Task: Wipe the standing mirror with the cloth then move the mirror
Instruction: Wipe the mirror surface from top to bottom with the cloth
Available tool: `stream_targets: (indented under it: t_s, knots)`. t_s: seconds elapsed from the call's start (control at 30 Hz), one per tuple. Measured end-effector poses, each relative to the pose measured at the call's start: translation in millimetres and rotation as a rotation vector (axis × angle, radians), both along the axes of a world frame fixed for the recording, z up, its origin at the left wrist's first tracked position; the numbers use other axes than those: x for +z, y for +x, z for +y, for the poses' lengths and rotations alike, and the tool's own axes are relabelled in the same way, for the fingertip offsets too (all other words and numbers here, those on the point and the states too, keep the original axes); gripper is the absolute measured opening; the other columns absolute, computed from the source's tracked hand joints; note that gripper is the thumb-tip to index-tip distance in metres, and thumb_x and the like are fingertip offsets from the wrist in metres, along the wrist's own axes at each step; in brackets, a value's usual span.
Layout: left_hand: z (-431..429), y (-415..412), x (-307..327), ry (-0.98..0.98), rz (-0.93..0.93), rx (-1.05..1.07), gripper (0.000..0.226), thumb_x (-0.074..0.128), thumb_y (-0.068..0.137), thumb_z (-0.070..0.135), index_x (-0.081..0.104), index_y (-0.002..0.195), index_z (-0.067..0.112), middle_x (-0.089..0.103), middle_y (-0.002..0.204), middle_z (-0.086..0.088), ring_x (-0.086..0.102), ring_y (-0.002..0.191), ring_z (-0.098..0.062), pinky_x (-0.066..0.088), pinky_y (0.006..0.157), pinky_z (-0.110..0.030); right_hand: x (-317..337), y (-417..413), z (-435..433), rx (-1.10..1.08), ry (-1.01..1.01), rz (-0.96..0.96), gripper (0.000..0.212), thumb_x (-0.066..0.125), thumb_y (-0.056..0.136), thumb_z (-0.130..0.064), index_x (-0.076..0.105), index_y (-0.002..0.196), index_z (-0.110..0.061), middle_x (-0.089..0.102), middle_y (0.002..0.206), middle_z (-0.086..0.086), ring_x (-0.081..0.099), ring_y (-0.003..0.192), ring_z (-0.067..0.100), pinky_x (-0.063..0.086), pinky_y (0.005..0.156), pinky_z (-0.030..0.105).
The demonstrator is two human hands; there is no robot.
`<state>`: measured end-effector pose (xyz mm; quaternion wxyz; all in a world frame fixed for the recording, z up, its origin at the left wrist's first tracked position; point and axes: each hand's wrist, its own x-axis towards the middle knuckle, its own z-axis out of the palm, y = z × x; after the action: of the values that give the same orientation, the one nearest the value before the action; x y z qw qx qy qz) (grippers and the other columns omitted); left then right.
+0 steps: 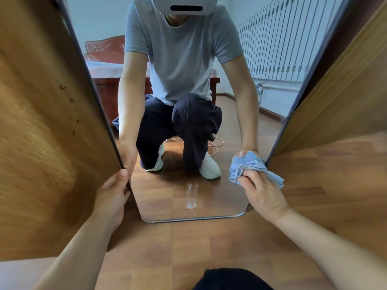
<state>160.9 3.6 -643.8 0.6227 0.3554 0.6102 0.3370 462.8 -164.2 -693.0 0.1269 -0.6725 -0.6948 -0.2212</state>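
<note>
— Where does the standing mirror [188, 122] sit?

— Upright on the wooden floor [188, 243], its rounded bottom edge touching the boards. It fills the gap between two wooden panels: the left panel [48, 132] runs along its left edge, the right panel [339, 97] along its right edge. Both lie close against the frame, so there is little side room.

— And the hands?

— The left hand [114, 195] is closed around the mirror's left edge near the bottom corner, thumb on the front and fingers wrapped behind. The right hand [265, 191] is closed on a bunched blue cloth [249, 166] and presses it against the glass at the lower right edge, just beside the right panel.

— What is on the glass?

— A pale, streaky smear [191, 197] low in the middle, just above the bottom edge, and a few small specks near the bottom left corner.

— Open room for moving it?

— The floor in front of the mirror is bare boards with scattered crumbs [159, 238]. A dark knee [232, 279] shows at the bottom edge of the view. The reflection shows a crouching person, a bed, a radiator, a cable on the floor and open floor behind.
</note>
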Motion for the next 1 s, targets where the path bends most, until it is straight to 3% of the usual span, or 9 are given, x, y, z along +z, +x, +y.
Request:
stream_targets:
  t_s: [0.17, 0.3, 0.43, 0.6, 0.77, 0.9, 1.0]
  knots:
    - [-0.3, -0.9, 0.0, -0.027, 0.008, -0.019, 0.049, 0.048, 0.094, 0.034, 0.042, 0.139, 0.015, 0.045, 0.144, -0.002, 0.039, 0.134, -0.024, 0.030, 0.113, -0.044, -16.1, -6.6, -11.0, -0.102, 0.011, 0.106, 0.049, 0.072, 0.063, 0.013, 0.051, 0.101, -0.010, 0.043, 0.101, 0.007, 0.063, 0.073, 0.030, 0.057, 0.064, 0.036]
    - [-0.4, -0.4, -0.7, -0.041, 0.024, -0.021, 0.052, 0.048, 0.093, 0.036, 0.041, 0.140, 0.016, 0.043, 0.145, -0.002, 0.038, 0.135, -0.024, 0.030, 0.113, -0.044, -23.6, -27.3, -4.9, -0.114, 0.009, 0.150, 0.035, 0.055, 0.074, 0.009, 0.047, 0.101, -0.012, 0.040, 0.104, 0.008, 0.061, 0.074, 0.030, 0.057, 0.066, 0.036]
    - [-1.3, 0.9, -1.1, -0.044, 0.032, -0.022, 0.052, 0.049, 0.092, 0.039, 0.043, 0.139, 0.017, 0.044, 0.145, -0.001, 0.038, 0.135, -0.025, 0.030, 0.111, -0.042, -21.1, -53.3, 14.6, -0.054, -0.021, 0.240, 0.046, 0.074, 0.068, 0.006, 0.048, 0.102, -0.012, 0.041, 0.103, 0.006, 0.061, 0.078, 0.028, 0.056, 0.069, 0.036]
    - [-2.1, 2.7, 0.0, -0.047, 0.040, -0.012, 0.049, 0.049, 0.093, 0.039, 0.046, 0.137, 0.017, 0.047, 0.142, -0.002, 0.040, 0.133, -0.024, 0.032, 0.110, -0.042, -11.5, -85.3, 41.3, 0.042, -0.028, 0.240, 0.036, 0.074, 0.072, 0.001, 0.060, 0.103, -0.009, 0.051, 0.105, 0.007, 0.062, 0.084, 0.024, 0.056, 0.073, 0.031]
    - [-3.7, 2.4, -0.1, -0.047, 0.035, -0.010, 0.049, 0.049, 0.093, 0.039, 0.046, 0.137, 0.017, 0.051, 0.136, 0.002, 0.043, 0.129, -0.021, 0.033, 0.108, -0.039, -1.5, -125.2, 77.0, 0.249, -0.046, 0.225, 0.024, 0.048, 0.089, -0.001, 0.061, 0.109, -0.004, 0.057, 0.108, 0.011, 0.062, 0.086, 0.027, 0.055, 0.075, 0.036]
    - [-5.8, 2.1, -2.5, -0.016, 0.008, -0.031, 0.037, 0.047, 0.096, 0.036, 0.055, 0.129, 0.020, 0.059, 0.115, 0.010, 0.053, 0.108, -0.010, 0.038, 0.093, -0.029, 5.6, -159.5, 107.4, 0.389, -0.044, 0.157, 0.028, 0.040, 0.092, -0.006, 0.064, 0.106, -0.005, 0.061, 0.106, 0.011, 0.062, 0.081, 0.025, 0.054, 0.072, 0.033]
    - [-5.4, -2.6, -8.3, -0.021, 0.018, -0.045, 0.028, 0.046, 0.098, 0.027, 0.062, 0.121, 0.021, 0.067, 0.115, 0.002, 0.059, 0.112, -0.015, 0.044, 0.098, -0.031, 7.3, -183.5, 122.2, 0.462, -0.113, 0.116, 0.036, 0.033, 0.091, -0.006, 0.065, 0.107, -0.003, 0.061, 0.110, 0.011, 0.062, 0.084, 0.026, 0.055, 0.072, 0.035]
